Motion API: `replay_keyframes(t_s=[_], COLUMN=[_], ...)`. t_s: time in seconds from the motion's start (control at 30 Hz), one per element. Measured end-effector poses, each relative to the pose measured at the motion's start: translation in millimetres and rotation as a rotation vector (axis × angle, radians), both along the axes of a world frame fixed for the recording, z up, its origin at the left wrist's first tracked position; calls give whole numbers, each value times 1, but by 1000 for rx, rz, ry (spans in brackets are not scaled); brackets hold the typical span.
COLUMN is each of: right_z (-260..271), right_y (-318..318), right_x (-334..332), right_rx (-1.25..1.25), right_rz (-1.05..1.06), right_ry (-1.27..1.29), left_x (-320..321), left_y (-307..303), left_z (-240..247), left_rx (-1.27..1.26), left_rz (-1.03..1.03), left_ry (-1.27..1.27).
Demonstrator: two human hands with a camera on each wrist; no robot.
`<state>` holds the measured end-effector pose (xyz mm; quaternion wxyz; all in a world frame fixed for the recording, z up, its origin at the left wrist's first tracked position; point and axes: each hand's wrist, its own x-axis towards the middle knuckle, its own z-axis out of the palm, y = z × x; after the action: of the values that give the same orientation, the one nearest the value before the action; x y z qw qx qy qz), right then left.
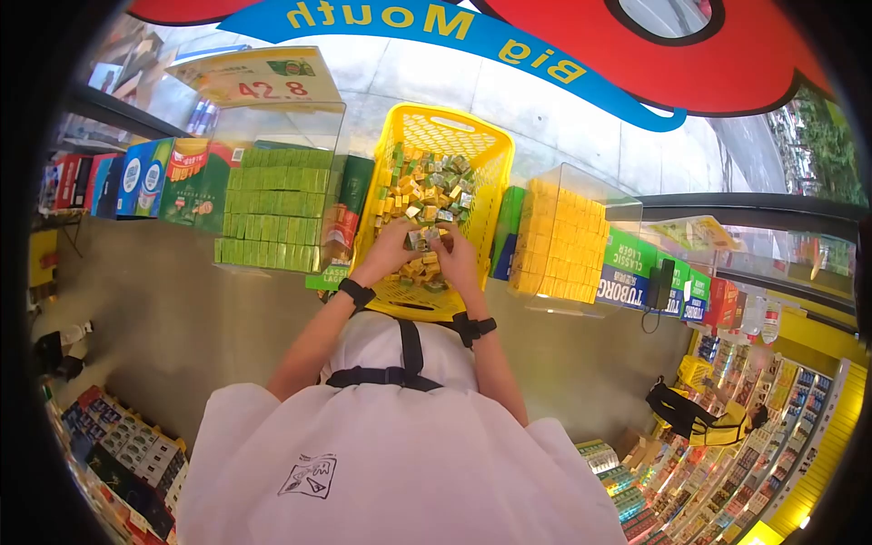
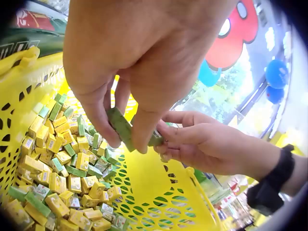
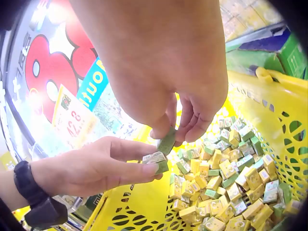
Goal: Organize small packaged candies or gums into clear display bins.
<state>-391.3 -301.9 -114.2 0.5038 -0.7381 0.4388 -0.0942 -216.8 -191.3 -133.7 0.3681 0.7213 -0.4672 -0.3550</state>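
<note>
Both hands are over a yellow plastic basket that holds many small yellow and green boxes. My left hand pinches small green boxes with pale printed faces between thumb and fingers. Close beside it, my right hand pinches another small green box, its end right at the boxes in the left hand. From the left wrist, the left hand covers part of what it grips.
On the left, a clear bin holds stacked green boxes under a price sign. Another clear bin on the right holds yellow boxes. Beer cartons stand beside it. A person is among the shelves.
</note>
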Motion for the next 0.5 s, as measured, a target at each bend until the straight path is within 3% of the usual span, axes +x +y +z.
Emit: replay_keyframes(t_s=[0.17, 0.43, 0.5], right_z=[16, 36, 41], right_y=[14, 36, 42], right_x=[0, 7, 7], right_rx=[-67, -34, -140], right_rz=[23, 21, 53], right_ry=[-165, -251, -212], left_x=[-1, 4, 6], left_y=[14, 35, 37], left_z=[34, 49, 56], left_rx=[-147, -157, -154], left_rz=[-3, 9, -5], left_ry=[180, 204, 192])
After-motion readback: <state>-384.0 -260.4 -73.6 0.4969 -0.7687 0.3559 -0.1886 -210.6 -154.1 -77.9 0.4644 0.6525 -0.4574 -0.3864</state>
